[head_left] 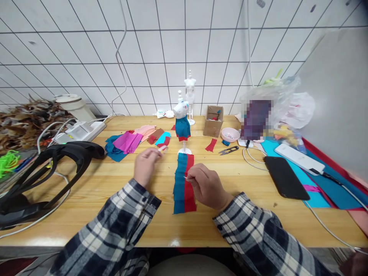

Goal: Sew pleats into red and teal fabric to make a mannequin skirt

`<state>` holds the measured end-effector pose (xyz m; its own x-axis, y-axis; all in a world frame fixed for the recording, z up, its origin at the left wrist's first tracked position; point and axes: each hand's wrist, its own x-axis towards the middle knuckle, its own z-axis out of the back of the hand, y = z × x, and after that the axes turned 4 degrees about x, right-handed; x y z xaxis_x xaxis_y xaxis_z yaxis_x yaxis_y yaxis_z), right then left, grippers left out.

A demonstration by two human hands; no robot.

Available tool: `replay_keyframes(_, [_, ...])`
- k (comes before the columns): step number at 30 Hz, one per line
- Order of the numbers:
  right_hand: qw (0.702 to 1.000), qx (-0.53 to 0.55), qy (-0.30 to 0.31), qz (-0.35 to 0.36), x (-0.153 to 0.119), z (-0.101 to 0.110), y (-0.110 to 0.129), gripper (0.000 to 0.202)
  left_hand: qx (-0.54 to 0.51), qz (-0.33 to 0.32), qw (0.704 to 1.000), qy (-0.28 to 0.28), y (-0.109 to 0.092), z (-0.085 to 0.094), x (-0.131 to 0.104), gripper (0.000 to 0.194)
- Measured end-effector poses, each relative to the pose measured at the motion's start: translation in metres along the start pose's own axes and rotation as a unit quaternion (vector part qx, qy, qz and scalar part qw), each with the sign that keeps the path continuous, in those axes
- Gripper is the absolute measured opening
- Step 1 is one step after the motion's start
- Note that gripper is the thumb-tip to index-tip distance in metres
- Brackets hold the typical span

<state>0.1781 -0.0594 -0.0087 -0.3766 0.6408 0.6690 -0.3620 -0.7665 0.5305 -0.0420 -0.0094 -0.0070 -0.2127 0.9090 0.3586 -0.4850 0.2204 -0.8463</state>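
A teal and red fabric strip (179, 188) lies lengthwise on the table between my hands. Over its red side, my right hand (208, 186) is closed in a pinch on a thin white sliver (186, 177); its exact kind is too small to tell. My left hand (146, 165), left of the strip and raised off it, pinches a small pale thing (163, 148) I cannot name. Just beyond the strip stands a small mannequin (181, 109) wearing a white printed top and a teal skirt with a red hem. A bare white mannequin (190, 86) is behind it.
Fabric scraps (129, 142) lie at the back left. Thread snips (229, 150), a pink bowl (230, 134) and a small cardboard box (213, 120) sit at the back right. A black phone (286, 178) and cables are rightward; a black headset-like frame (83, 168) is at left.
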Motion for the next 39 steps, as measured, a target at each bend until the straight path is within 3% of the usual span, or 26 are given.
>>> replay_keyframes(1, [0.999, 0.027, -0.009, -0.019, 0.0, 0.001, 0.0, 0.014, 0.031, -0.002, 0.999, -0.041, 0.008, 0.008, 0.009, 0.024])
replay_keyframes(2, [0.997, 0.057, -0.018, -0.056, 0.001, 0.001, -0.001, 0.012, 0.07, -0.016, 0.996, -0.046, 0.016, 0.016, 0.016, 0.027])
replay_keyframes(4, [0.976, 0.131, -0.025, -0.17, 0.002, 0.0, -0.006, 0.011, 0.164, -0.089, 0.982, 0.013, 0.029, 0.026, 0.026, 0.03])
replay_keyframes(6, [0.928, 0.231, -0.012, -0.293, 0.005, -0.003, -0.014, 0.014, 0.243, -0.143, 0.957, 0.064, 0.038, 0.028, 0.028, 0.032])
replay_keyframes(8, [0.868, 0.325, 0.003, -0.376, 0.007, -0.004, -0.021, 0.019, 0.301, -0.147, 0.937, 0.099, 0.042, 0.025, 0.027, 0.032])
replay_keyframes(10, [0.83, 0.377, 0.003, -0.412, 0.008, -0.005, -0.024, 0.025, 0.335, -0.115, 0.925, 0.134, 0.043, 0.021, 0.025, 0.03])
replay_keyframes(13, [0.813, 0.395, 0.0, -0.428, 0.008, -0.005, -0.025, 0.028, 0.361, -0.088, 0.919, 0.13, 0.035, 0.018, 0.022, 0.039])
replay_keyframes(16, [0.812, 0.393, 0.01, -0.432, 0.008, -0.006, -0.025, 0.029, 0.337, -0.126, 0.931, 0.062, 0.014, 0.008, 0.01, 0.038])
replay_keyframes(17, [0.814, 0.392, 0.012, -0.429, 0.008, -0.007, -0.025, 0.03, 0.293, -0.133, 0.943, 0.085, 0.006, 0.002, 0.005, 0.038])
replay_keyframes(20, [0.822, 0.389, 0.01, -0.416, 0.008, -0.01, -0.028, 0.031, 0.123, -0.115, 0.953, 0.251, -0.017, -0.023, -0.014, 0.053])
replay_keyframes(23, [0.835, 0.367, -0.008, -0.409, 0.009, -0.01, -0.031, 0.032, 0.076, -0.143, 0.948, 0.274, -0.028, -0.043, -0.023, 0.051])
replay_keyframes(26, [0.845, 0.351, -0.023, -0.403, 0.01, -0.009, -0.031, 0.031, 0.064, -0.171, 0.946, 0.268, -0.03, -0.048, -0.023, 0.038])
replay_keyframes(29, [0.85, 0.343, -0.033, -0.398, 0.012, -0.006, -0.029, 0.028, 0.039, -0.158, 0.956, 0.245, -0.032, -0.049, -0.021, 0.032])
replay_keyframes(33, [0.86, 0.309, -0.085, -0.397, 0.012, -0.003, -0.03, 0.027, -0.028, -0.078, 0.973, 0.216, -0.039, -0.059, -0.02, 0.028])
replay_keyframes(36, [0.869, 0.271, -0.115, -0.397, 0.009, 0.0, -0.036, 0.038, -0.078, -0.017, 0.98, 0.184, -0.041, -0.065, -0.021, 0.026])
replay_keyframes(39, [0.901, 0.196, -0.121, -0.367, 0.006, 0.004, -0.044, 0.048, -0.098, -0.003, 0.978, 0.182, -0.033, -0.063, -0.026, 0.028])
